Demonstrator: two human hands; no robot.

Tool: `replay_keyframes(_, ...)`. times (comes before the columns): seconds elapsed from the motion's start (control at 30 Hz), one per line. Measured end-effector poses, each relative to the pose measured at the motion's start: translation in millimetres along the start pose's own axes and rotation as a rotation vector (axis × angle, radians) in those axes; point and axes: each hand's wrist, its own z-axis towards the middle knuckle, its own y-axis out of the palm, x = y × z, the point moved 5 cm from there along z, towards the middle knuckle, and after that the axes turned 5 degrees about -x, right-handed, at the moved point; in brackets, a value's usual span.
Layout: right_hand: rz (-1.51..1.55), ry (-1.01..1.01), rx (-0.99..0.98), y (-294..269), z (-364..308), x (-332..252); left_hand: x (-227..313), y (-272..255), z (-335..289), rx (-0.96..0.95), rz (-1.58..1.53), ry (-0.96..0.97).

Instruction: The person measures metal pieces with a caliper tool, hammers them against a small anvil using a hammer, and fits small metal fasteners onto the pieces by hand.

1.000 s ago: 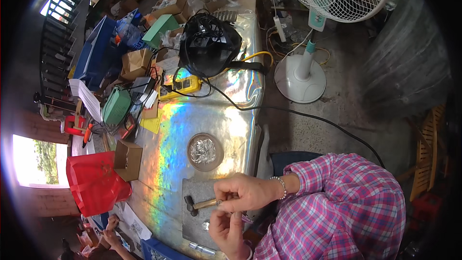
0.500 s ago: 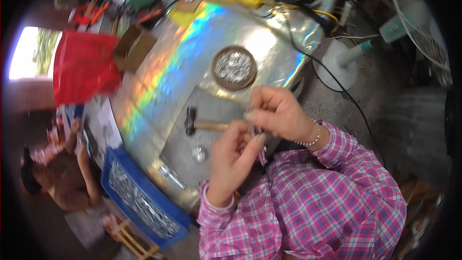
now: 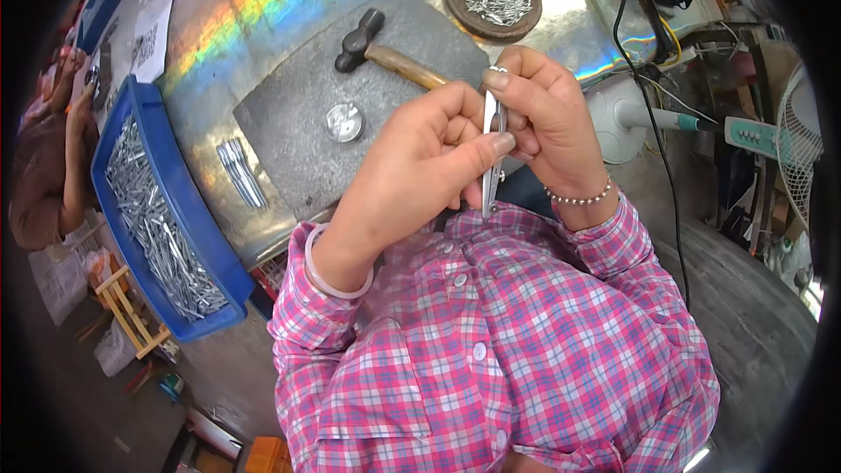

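My left hand [image 3: 429, 153] pinches a slim silver metal drawing compass [image 3: 490, 136] between thumb and fingers. The compass stands nearly upright in front of my chest, its pointed end down and a small screw on its side. My right hand [image 3: 547, 118] closes on the upper end of the same compass, thumb and forefinger at its top. Beyond my hands a ball-peen hammer [image 3: 394, 61] with a wooden handle lies on a grey slab [image 3: 289, 114]; its handle end is hidden behind my left fingers. A small round clear-and-silver container [image 3: 344, 123] sits on the slab too.
A round brown dish [image 3: 455, 13] holds several small metal pins. Slim metal parts [image 3: 241, 173] lie left of the slab. A blue tray [image 3: 144, 250] full of metal parts stands at left. Another person [image 3: 48, 162] works beyond it. A black cable [image 3: 653, 123] and white fan [image 3: 797, 109] are at right.
The view has shifted, so the table things appear nearer and higher. Both hands stay together on the compass, which now shows upright and plainly between them.
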Motion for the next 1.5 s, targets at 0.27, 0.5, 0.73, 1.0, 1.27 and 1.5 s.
replay_keyframes(0.27,-0.009,0.003,0.028,0,1,8,-12,-4,2,-0.054,-0.129,0.023)
replay_keyframes(0.5,-0.005,0.000,-0.002,17,1,1,-2,-8,-7,-0.060,-0.164,0.073)
replay_keyframes(0.73,-0.028,0.027,-0.076,49,7,-4,3,-22,-31,-0.062,-0.314,0.150)
replay_keyframes(1.0,-0.071,0.126,-0.124,64,19,6,-4,-34,-42,-0.027,-0.437,0.224)
replay_keyframes(1.27,-0.110,0.087,-0.119,76,18,9,-7,-42,-49,-0.017,-0.433,0.240)
replay_keyframes(1.5,-0.119,-0.071,-0.134,79,4,4,2,-40,-56,-0.061,-0.354,0.226)
